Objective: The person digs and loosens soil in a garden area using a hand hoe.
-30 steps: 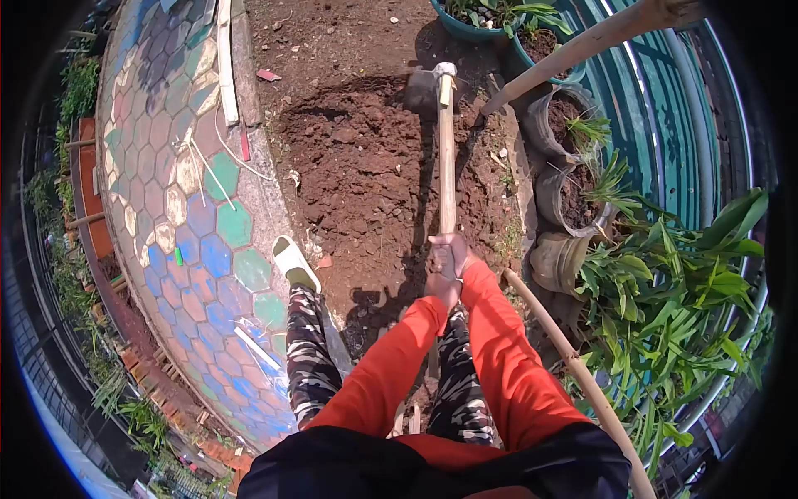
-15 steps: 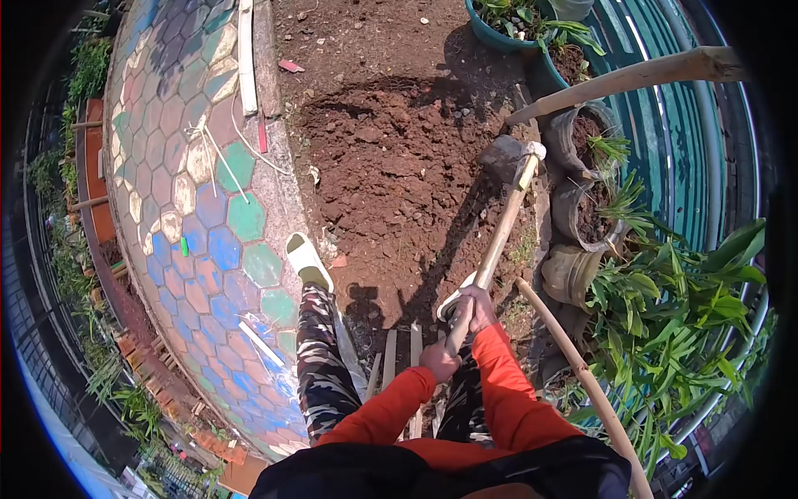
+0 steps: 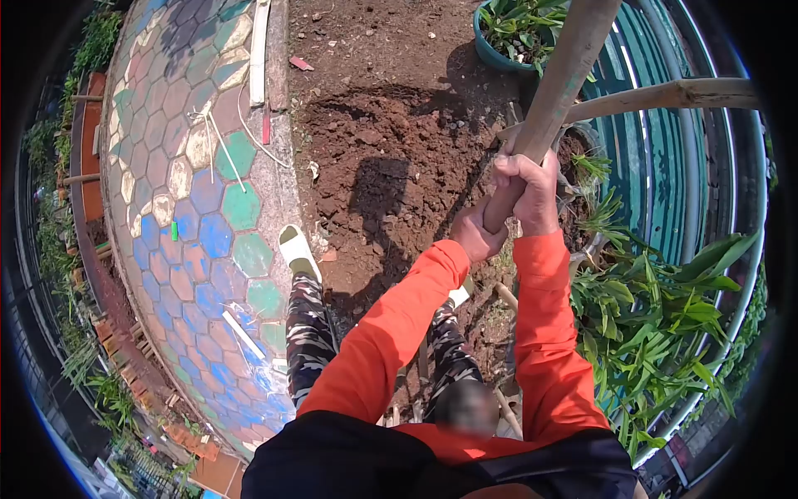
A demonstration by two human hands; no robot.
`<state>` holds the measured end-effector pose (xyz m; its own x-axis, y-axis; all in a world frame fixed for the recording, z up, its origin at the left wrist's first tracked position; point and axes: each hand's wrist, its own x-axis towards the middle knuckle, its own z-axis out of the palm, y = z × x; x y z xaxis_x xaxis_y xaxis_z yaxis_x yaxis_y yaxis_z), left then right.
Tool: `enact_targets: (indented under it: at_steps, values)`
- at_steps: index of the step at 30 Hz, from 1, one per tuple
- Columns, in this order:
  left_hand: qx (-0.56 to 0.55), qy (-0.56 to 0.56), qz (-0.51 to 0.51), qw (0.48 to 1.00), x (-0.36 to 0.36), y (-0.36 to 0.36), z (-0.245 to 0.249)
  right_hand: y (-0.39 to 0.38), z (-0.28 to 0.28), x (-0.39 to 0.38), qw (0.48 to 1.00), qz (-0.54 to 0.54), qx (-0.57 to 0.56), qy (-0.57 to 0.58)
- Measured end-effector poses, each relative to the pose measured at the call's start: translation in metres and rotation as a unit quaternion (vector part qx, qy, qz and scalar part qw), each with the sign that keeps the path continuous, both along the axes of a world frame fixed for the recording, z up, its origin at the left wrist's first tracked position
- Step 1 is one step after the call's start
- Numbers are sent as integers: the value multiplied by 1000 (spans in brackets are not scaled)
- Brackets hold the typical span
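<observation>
A thick wooden handle (image 3: 555, 87) rises from my two hands toward the top of the view. My left hand (image 3: 480, 233) is wrapped round its lower end. Just above and to the right, my right hand (image 3: 532, 185) grips the same handle with curled fingers. The handle's far end is outside the view, and the tool head is not seen on it. Below my hands lies loose, broken brown soil (image 3: 391, 158), with a dark, squarish shadow on it.
Painted hexagonal paving (image 3: 199, 241) runs along the left. A teal pot (image 3: 499, 54) with plants stands at the upper right. A wooden pole (image 3: 665, 98) slants before the green fence (image 3: 648, 166). Leafy plants (image 3: 657, 324) fill the lower right. A pale shoe (image 3: 298, 249) is by the paving edge.
Both hands have risen and moved right with the handle. The tool head, earlier low by the soil's right edge, has left that spot, and the handle now points up past the top of view.
</observation>
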<state>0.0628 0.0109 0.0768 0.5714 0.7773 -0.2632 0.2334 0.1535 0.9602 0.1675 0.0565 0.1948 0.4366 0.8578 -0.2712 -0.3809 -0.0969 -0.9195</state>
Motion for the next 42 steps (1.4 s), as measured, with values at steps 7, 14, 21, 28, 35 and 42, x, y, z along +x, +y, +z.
enact_targets:
  at_steps: [7,14,21,28,35,42]
  values:
    - [-49,-162,98,981,86,132,5,95,-19,41,995,-28,47,-86]
    - [-318,264,83,907,-57,-51,-180,-54,-301,-66,889,8,-395,231]
    - [-331,256,83,905,-61,-47,-144,-34,-288,-60,859,94,-431,258]
    - [-320,224,83,917,-80,-39,-102,18,-235,-57,913,11,-391,117]
    - [-222,301,16,927,-171,-161,-68,-119,-220,-129,846,14,-411,338]
    - [-184,274,-26,943,-216,-241,-76,-199,-142,-158,899,37,-333,281]
